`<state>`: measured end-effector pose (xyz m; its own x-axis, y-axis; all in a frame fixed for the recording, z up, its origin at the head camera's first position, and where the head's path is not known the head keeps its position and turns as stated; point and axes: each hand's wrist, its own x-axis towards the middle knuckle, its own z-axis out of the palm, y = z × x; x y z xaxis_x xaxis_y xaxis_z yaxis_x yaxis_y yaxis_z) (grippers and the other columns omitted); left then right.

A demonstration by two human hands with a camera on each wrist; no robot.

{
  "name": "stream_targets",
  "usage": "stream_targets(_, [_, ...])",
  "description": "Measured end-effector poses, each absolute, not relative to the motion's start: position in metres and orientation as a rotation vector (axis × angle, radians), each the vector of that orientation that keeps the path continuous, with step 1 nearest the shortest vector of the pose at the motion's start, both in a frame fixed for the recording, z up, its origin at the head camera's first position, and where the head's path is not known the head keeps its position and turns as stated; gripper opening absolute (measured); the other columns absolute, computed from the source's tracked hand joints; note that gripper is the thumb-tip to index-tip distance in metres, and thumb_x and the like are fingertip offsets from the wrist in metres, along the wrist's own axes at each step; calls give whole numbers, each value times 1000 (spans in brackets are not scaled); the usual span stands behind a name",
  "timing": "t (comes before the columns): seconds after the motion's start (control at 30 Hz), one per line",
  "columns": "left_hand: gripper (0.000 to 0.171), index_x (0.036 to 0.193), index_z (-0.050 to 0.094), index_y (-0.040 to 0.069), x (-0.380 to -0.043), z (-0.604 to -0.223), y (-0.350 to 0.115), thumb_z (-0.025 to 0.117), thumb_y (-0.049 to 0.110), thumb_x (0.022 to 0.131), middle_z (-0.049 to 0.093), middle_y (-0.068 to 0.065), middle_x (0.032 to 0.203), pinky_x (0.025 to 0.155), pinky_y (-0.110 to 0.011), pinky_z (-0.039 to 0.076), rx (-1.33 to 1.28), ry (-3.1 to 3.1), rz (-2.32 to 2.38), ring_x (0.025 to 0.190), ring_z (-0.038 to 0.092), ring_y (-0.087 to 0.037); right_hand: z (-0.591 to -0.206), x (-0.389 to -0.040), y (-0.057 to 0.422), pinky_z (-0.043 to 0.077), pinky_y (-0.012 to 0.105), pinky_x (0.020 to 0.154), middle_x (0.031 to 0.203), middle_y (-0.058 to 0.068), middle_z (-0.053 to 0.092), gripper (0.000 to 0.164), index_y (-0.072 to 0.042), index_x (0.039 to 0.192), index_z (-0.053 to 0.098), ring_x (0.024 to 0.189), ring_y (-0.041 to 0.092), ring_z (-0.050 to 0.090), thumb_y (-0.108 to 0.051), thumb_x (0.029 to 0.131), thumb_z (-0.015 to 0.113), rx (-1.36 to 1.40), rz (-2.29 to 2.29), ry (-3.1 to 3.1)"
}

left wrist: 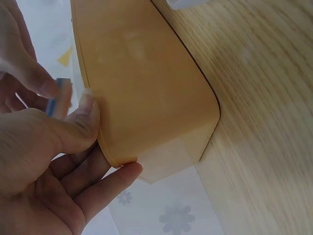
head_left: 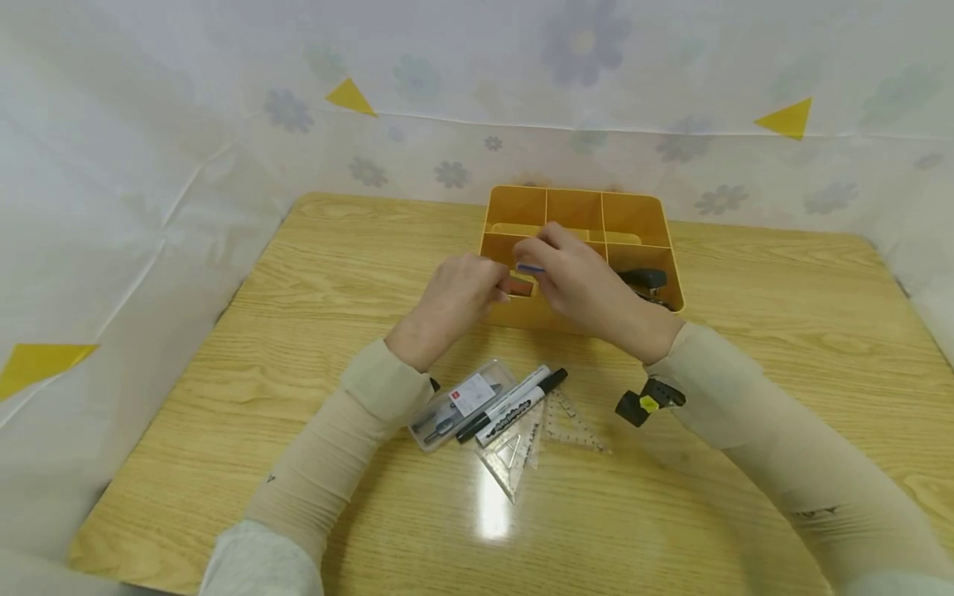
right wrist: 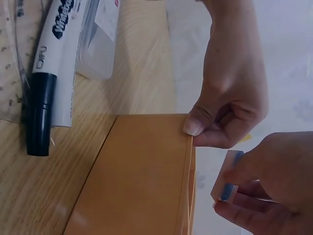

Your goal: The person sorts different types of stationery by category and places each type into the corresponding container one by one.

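An orange compartment organizer (head_left: 537, 314) stands at the back of the table. My left hand (head_left: 462, 290) pinches its front left rim, thumb on the outer wall and fingers behind the edge, as the left wrist view shows. Over the front compartments, my right hand (head_left: 585, 277) holds a small pink-and-blue slanted eraser (right wrist: 227, 169) between thumb and fingers. The eraser is above the organizer's rim, close to the left hand. Inside the front right compartment lies a black stapler (head_left: 644, 278), partly hidden by the right hand.
In front of the organizer lie a clear compass case (head_left: 447, 422), two whiteboard markers (head_left: 522, 406) leaning across it, and transparent set squares (head_left: 510, 459). A patterned white curtain (head_left: 447, 50) hangs behind the wooden table (head_left: 358, 248).
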<state>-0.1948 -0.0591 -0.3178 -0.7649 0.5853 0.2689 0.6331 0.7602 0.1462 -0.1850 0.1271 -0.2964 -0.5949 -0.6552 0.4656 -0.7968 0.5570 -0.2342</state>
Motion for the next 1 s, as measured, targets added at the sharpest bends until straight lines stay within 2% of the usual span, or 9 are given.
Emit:
stream_targets(0.17, [11,81,66,14,-194,-317,-59,68,24,82,66,1,79,59,-27,50,-950,-2776,-311,67,57,-14,-298,-198,117,43,32,64,94,12,51,26,-3,109,56,75,21,43,7,86,50,1207,601,-2514])
stream_targets(0.4, [9,85,65,14,-193,-317,-58,68,22,83,67,0,81,59,-28,51,-971,-2739,-291,69,59,-16,-302,-213,108,47,33,70,98,12,53,22,-3,110,56,81,21,46,3,89,51,1184,606,-2596])
stream_targets(0.63, [10,87,65,13,-191,-316,-55,66,22,84,67,-1,84,61,-30,51,-979,-2753,-299,70,59,-16,-312,-221,109,46,34,68,97,14,55,21,-1,107,58,79,23,47,4,88,50,1238,632,-2575])
stream_targets(0.83, [11,88,66,12,-191,-315,-55,66,22,84,67,-1,87,64,-28,51,-961,-2794,-323,73,58,-15,-321,-225,111,47,32,69,93,9,57,18,-4,105,60,78,19,49,0,88,53,1253,585,-2651])
stream_targets(1.0, [10,88,67,11,-192,-315,-56,66,21,84,67,-2,88,65,-27,50,-956,-2789,-332,74,58,-15,-320,-230,110,44,31,63,83,6,56,14,-7,100,61,70,18,47,-5,91,50,1283,501,-2742])
